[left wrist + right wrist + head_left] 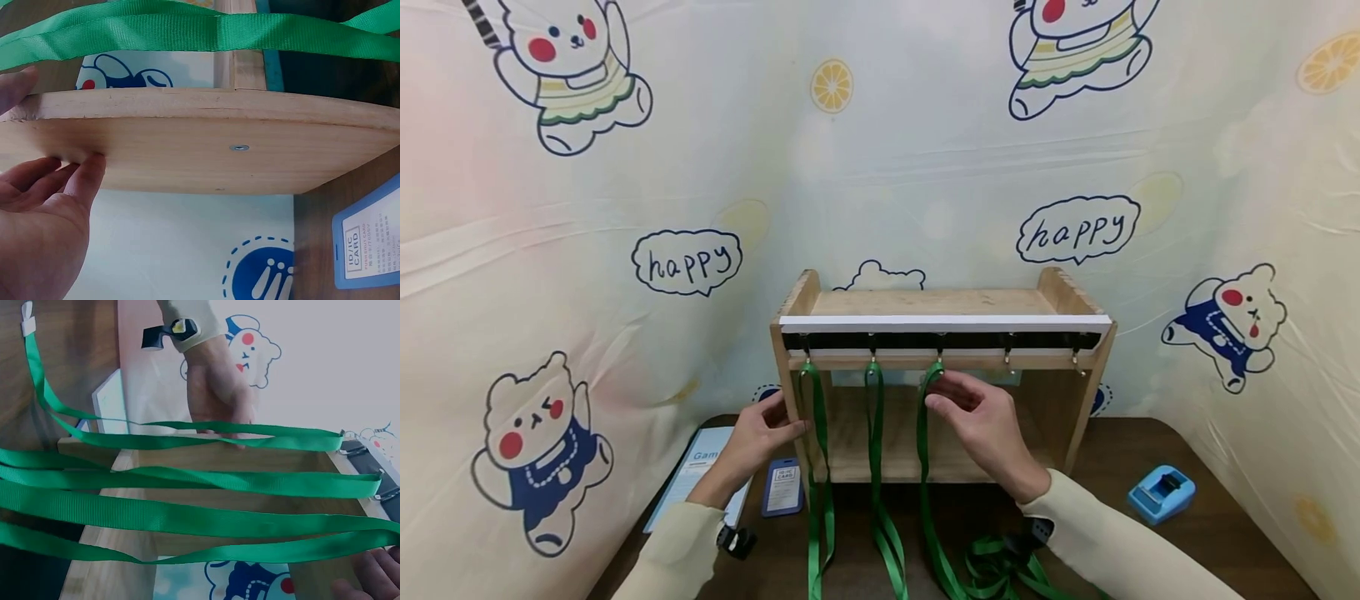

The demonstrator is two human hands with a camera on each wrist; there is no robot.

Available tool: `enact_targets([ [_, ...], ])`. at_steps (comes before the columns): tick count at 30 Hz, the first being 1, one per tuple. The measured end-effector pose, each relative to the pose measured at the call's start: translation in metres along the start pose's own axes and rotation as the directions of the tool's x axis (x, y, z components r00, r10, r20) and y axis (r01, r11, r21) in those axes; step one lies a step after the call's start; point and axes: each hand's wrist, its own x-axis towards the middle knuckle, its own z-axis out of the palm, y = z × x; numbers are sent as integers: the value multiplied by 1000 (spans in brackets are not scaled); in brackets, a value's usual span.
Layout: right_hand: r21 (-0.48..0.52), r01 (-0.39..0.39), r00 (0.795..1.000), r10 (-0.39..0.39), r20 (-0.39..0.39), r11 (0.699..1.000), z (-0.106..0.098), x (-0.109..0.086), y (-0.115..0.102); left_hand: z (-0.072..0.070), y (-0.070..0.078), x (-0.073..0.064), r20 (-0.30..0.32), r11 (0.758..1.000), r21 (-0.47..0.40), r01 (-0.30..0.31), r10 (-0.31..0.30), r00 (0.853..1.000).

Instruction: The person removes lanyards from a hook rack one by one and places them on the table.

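Observation:
A wooden rack has a black strip with small hooks along its front. From three of the hooks hang green lanyards, at the left, middle and right. My left hand grips the rack's left side panel, thumb near the front edge and fingertips on its outer face. Beside the top of the right lanyard is my right hand, its fingers loosely bent close to the strap. In the right wrist view both strands of that lanyard show, with the fingertips just below them.
More green lanyards lie heaped on the dark table under my right wrist. A blue tape dispenser stands to the right. At the left are a blue card holder and a light-blue booklet. A patterned curtain encloses the table.

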Motion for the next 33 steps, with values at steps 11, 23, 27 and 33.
enact_targets([
  [11, 218, -132, 990, 119, 75, 967, 5, 9, -7, 1, 0, 3, -2, 1000, 3, -2, 2, 1000],
  [23, 300, -181, 983, 164, 82, 936, 9, 8, -14, 2, 1, 1, -5, 1000, 3, 0, 0, 1000],
  [27, 306, -178, 984, 163, 73, 935, 10, 7, -15, 2, 1, 0, -8, 1000, 3, 4, -4, 1000],
  [33, 322, -175, 984, 161, 70, 931, 11, 6, -16, 1, 1, -1, -2, 1000, -2, 3, -3, 1000],
])
